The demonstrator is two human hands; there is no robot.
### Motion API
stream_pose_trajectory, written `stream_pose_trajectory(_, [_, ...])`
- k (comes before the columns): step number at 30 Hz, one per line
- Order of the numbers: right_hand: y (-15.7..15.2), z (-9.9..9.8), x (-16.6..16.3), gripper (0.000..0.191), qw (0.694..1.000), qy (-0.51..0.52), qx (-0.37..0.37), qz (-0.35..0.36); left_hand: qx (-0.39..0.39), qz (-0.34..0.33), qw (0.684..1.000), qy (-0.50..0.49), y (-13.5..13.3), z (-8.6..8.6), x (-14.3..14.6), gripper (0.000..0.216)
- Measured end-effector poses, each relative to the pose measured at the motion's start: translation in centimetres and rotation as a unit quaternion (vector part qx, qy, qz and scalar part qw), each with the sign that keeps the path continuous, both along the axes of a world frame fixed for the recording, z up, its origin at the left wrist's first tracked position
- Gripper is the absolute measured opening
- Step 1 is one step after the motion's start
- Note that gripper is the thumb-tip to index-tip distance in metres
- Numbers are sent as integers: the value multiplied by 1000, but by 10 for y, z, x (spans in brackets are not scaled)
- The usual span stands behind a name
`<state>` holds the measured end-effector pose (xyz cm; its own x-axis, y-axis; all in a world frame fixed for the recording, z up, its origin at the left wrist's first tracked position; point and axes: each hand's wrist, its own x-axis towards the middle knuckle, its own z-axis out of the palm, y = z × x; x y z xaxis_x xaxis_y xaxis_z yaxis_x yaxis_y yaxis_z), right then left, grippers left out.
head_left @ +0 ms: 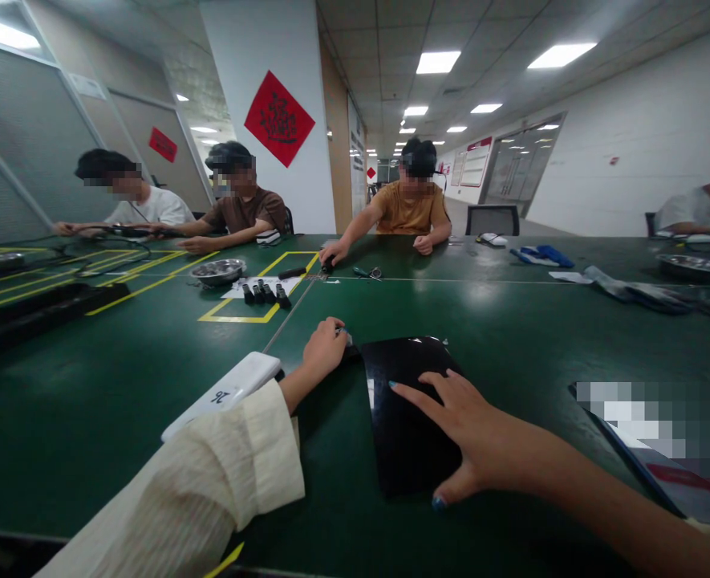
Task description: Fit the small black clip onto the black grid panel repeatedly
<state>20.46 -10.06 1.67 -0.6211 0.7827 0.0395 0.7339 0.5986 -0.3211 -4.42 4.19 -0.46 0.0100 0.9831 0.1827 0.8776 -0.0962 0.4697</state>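
Observation:
A glossy black sheet or panel (399,449) lies on the green table in front of me, its surface slightly curved. My right hand (460,421) is spread over its right side, fingers apart, holding nothing. Whether the fingertips touch the panel I cannot tell. Beyond the panel's left corner, my left hand (326,347) has its fingers curled together at a small greyish and dark piece (350,345). The fingers partly hide that piece, and its kind cannot be made out. Beside my left forearm is a white case-like block (228,389) marked 26.
Several black cylindrical pieces (264,293) stand by a metal bowl (218,271) at the left. A person (411,205) across the table reaches toward small parts. Blue cloth (541,255) lies farther right. A flat framed object (661,457) rests near my right arm.

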Motion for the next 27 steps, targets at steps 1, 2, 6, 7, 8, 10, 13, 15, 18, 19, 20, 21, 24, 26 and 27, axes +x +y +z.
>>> stream_pose_trajectory(1, [0,4,-1,111,1000,8,1,9,-2,0,1000,-2,1,0,0,25])
stream_pose_trajectory(2, [0,9,-2,108,1000,19,3,15,-3,1,1000,-3,1,0,-1,25])
stream_pose_trajectory(6, [3,33,3,97,997,71,-7,0,-1,1,1000,-1,0,1,0,26])
stream_pose_trajectory(7, [6,39,7,93,996,91,-17,-11,-3,1,1000,1,-1,1,0,26])
stream_pose_trajectory(8, [9,44,13,88,993,117,-26,-20,-5,0,1000,4,-1,2,0,27])
stream_pose_trajectory(10, [18,50,28,80,981,187,-41,-25,-9,-2,1000,10,-2,4,0,27])
stream_pose_trajectory(13, [33,48,48,75,947,317,-50,-37,0,-11,1000,22,-3,5,0,27])
stream_pose_trajectory(15, [41,42,55,70,908,405,-63,-84,7,-17,999,31,-4,5,0,26])
stream_pose_trajectory(18, [47,39,55,65,842,500,-108,-171,10,-23,999,38,-3,4,0,26])
stream_pose_trajectory(19, [47,40,53,64,820,527,-124,-187,13,-24,999,40,-3,3,-1,27])
stream_pose_trajectory(20, [47,42,51,63,797,554,-140,-195,14,-25,999,41,-3,3,-1,27])
stream_pose_trajectory(21, [47,44,49,60,773,582,-154,-200,16,-26,999,43,-3,3,-1,27])
stream_pose_trajectory(24, [44,51,42,46,694,656,-203,-214,16,-23,999,46,-4,3,-1,27])
stream_pose_trajectory(26, [43,52,40,41,655,685,-234,-216,14,-19,999,45,-4,4,0,27])
stream_pose_trajectory(27, [43,53,39,40,642,694,-248,-212,13,-17,999,44,-5,4,0,27])
